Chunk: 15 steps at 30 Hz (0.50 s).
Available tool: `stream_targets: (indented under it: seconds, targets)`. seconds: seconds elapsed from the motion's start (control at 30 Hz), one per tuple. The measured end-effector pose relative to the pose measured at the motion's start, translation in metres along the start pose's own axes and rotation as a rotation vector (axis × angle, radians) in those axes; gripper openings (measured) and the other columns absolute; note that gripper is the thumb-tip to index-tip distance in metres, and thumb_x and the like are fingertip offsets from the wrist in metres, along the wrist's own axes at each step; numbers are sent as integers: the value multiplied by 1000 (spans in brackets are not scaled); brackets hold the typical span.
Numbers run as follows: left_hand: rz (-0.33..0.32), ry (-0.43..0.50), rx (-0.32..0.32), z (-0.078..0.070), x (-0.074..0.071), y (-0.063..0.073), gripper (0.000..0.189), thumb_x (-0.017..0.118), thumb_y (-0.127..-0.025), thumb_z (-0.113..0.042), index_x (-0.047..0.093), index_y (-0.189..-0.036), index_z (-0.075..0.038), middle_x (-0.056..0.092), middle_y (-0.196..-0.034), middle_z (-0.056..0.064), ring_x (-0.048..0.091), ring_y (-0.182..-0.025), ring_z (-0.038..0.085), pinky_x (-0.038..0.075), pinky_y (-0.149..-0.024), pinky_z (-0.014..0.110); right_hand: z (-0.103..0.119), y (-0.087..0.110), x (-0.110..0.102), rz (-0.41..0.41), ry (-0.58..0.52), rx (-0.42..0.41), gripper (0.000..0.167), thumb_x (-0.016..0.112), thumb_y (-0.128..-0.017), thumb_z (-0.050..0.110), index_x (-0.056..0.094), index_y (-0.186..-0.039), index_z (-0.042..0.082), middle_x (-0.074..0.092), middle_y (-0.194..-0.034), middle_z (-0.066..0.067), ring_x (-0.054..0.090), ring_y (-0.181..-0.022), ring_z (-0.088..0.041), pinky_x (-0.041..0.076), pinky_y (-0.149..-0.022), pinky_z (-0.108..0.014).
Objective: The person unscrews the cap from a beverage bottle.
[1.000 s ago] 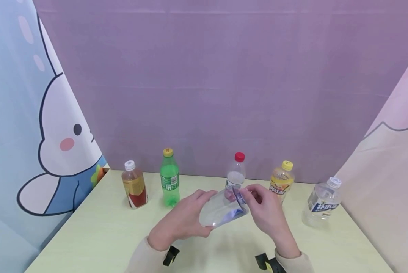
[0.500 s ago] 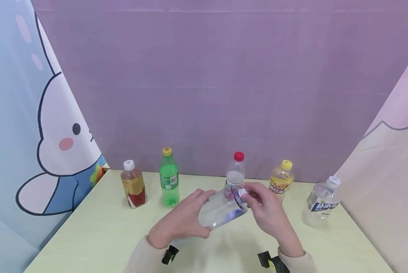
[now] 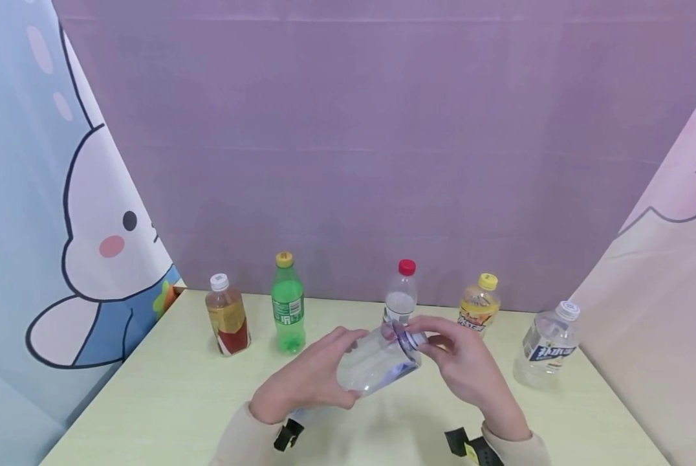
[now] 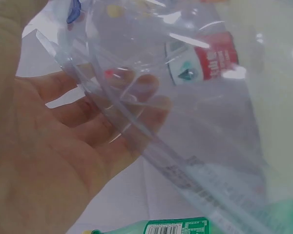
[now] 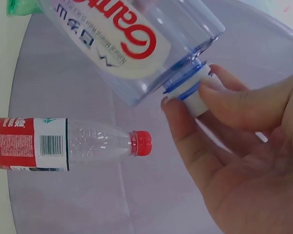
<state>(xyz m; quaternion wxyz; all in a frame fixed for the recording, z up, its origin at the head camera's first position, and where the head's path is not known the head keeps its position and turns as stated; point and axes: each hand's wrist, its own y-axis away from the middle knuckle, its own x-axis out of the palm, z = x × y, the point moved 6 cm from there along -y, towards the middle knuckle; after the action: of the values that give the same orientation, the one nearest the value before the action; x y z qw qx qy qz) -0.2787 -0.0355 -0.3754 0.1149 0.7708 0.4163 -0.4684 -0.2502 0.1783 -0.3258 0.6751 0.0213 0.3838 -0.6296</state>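
head view — red-capped bottle (image 3: 400,302) partly behind the tilted clear bottle (image 3: 376,364)

Red "Gant…" and "Natural Mineral Water" on the tilted clear bottle (image 5: 132,41)

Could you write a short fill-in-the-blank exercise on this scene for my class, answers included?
1. While the left hand holds a clear bottle, the right hand pinches its cap, coloured ____.
2. Besides that one, the number of bottles standing on the table is ____.
3. In the right wrist view, the barcoded bottle has a screw top coloured ____.

Missing words: white; five; red.
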Motion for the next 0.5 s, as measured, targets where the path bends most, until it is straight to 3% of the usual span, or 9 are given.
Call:
stream_targets:
  seconds: [0.13,0.27,0.37,0.5]
  targets:
    - [3,-3,-15,3,-1,1,92,84,-70,-27,44,-151,-16,56,-127,-2,54,-106,11,50,-92,35,1,-1,0,-20,28,2,27,73,-87,-8,77,-104,14,72,-119,0,66,-111,-19,56,-90,-35]
    - [1,-3,-17,3,-2,1,91,84,-71,-27,43,-151,-15,56,-128,-2,55,-109,12,50,-95,37,3,-2,1,-90,6,21,16,75,-89,-1,79,-99,11,74,-116,-1,67,-113,-20,53,-97,-34]
    - [-12,-1,-19,3,-4,1,91,84,-72,-26,43,-152,-15,55,-129,-1,55,-111,13,50,-96,39,5,-2,2,-144,-8,1,22,75,-87,-5,78,-105,8,75,-113,-3,69,-109,-21,51,-97,-26]
    - [-34,3,-13,3,-7,2,91,84,-72,-24,42,-152,-14,55,-131,-1,55,-114,14,50,-98,40,6,-3,4,-159,-78,-46,36,72,-87,-11,70,-121,0,69,-125,-10,66,-114,-26,50,-96,-20]
